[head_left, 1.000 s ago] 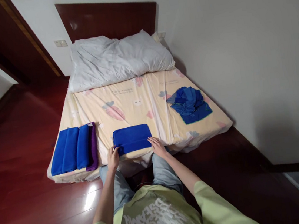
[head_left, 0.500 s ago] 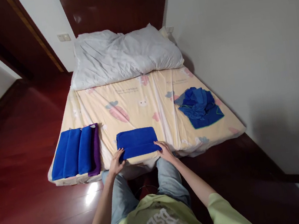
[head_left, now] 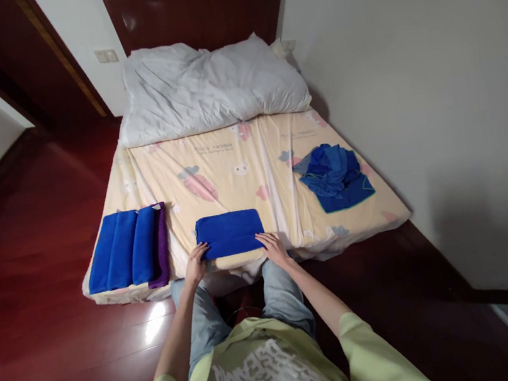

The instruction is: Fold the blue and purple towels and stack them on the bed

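A blue towel [head_left: 229, 227], folded into a flat rectangle, lies near the front edge of the bed, with a crease running across its lower part. At its near left corner rests my left hand [head_left: 196, 263], fingers stretched out onto the cloth. My right hand [head_left: 274, 250] touches the near right corner with its fingers laid flat and slightly apart on top. To the left, several folded blue towels [head_left: 117, 249] overlap in a row, a purple towel [head_left: 161, 246] at their right end. A crumpled heap of blue cloths [head_left: 334, 172] sits on the right side.
The bed [head_left: 234, 184] has a pale yellow sheet printed with carrots. A bunched white quilt [head_left: 214, 88] lies across its far end, against a dark wooden headboard [head_left: 198, 8]. A wall [head_left: 407, 65] runs along the right; reddish floor [head_left: 28, 249] shows at left.
My right hand has slid a little inward over the towel's corner, and its fingers lie further onto the cloth. The whole view has shifted slightly; the other towels stay put.
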Tool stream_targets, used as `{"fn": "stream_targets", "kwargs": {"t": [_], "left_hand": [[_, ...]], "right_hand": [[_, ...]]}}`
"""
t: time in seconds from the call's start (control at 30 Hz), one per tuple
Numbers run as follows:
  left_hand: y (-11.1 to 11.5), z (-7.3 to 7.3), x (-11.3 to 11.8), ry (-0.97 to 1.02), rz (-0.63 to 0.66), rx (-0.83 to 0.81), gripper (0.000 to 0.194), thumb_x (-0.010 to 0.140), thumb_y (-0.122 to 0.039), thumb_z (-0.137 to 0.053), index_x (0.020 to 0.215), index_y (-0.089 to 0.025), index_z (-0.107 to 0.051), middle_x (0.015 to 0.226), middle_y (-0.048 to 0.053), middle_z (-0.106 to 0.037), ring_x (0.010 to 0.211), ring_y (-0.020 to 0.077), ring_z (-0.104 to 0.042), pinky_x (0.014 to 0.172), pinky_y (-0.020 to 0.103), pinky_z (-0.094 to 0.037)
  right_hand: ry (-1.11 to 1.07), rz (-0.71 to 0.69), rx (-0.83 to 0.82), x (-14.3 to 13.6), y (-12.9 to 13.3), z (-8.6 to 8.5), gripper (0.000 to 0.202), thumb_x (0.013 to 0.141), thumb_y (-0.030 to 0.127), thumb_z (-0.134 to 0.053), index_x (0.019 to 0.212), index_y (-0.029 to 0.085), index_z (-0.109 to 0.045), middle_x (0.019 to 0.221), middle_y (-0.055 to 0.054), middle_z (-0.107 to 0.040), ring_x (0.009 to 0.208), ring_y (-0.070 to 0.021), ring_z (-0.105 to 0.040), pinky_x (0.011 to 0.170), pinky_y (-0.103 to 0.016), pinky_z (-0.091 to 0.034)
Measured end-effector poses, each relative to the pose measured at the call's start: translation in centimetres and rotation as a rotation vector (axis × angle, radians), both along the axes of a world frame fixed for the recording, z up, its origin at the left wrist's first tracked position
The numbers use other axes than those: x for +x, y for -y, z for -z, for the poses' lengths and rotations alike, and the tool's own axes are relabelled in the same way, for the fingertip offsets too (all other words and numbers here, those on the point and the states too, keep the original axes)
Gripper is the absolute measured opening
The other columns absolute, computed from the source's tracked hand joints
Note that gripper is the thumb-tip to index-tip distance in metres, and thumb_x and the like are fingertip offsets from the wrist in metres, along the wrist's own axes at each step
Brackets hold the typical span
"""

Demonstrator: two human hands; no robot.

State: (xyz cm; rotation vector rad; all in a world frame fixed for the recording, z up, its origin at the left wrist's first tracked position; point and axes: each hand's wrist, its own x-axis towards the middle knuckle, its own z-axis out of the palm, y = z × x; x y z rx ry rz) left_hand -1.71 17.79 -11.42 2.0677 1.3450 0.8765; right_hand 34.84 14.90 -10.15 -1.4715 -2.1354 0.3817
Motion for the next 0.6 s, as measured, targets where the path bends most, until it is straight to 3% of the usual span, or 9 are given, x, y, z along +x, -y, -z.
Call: {"fn": "stream_targets", "kwargs": {"t": [0.23,0.37,0.47,0.6], "left_hand": [[1.2,-2.0,-0.8,0.030,0.029,0.044,0.069,0.064,-0.002,-0.043,0.127,-0.020,-0.065,0.135,0.008,-0.065,0.138,0.0252,-0.051,0.118,0.055,-0.039],[1.8,-2.4,-1.1,0.057,-0.106,-0.041,0.055,0.074,-0.010,-0.045,0.125,-0.020,-0.063,0.127,0.010,-0.068,0.122,0.0256,-0.062,0.110,0.047,-0.048],[2.1,-2.2,-0.8,0.078,-0.228,-0.135,0.040,0.085,-0.027,-0.050,0.123,-0.020,-0.060,0.112,0.010,-0.072,0.104,0.0259,-0.069,0.095,0.042,-0.055],[2.1,-1.8,-0.2,0.121,-0.379,-0.247,0.043,0.088,-0.048,-0.052,0.121,-0.020,-0.058,0.096,0.008,-0.073,0.080,0.0237,-0.070,0.079,0.038,-0.056]], "right_hand": [[-0.195,0.102,-0.017,0.3,0.4,-0.7,0.048,0.084,0.011,-0.048,0.126,0.022,-0.068,0.121,-0.008,-0.073,0.113,-0.0230,-0.067,0.106,-0.043,-0.049],[-0.436,0.195,-0.101,0.5,0.3,-0.3,0.039,0.088,0.025,-0.051,0.123,0.020,-0.066,0.119,-0.009,-0.073,0.106,-0.0225,-0.070,0.095,-0.038,-0.056],[-0.518,0.279,-0.111,0.3,-0.4,0.3,0.038,0.088,0.039,-0.056,0.118,0.019,-0.066,0.115,-0.011,-0.074,0.102,-0.0248,-0.070,0.093,-0.039,-0.056],[-0.611,0.351,-0.168,-0.2,-1.6,1.3,0.043,0.085,0.048,-0.058,0.114,0.018,-0.065,0.102,-0.011,-0.075,0.088,-0.0245,-0.072,0.082,-0.038,-0.059]]}}
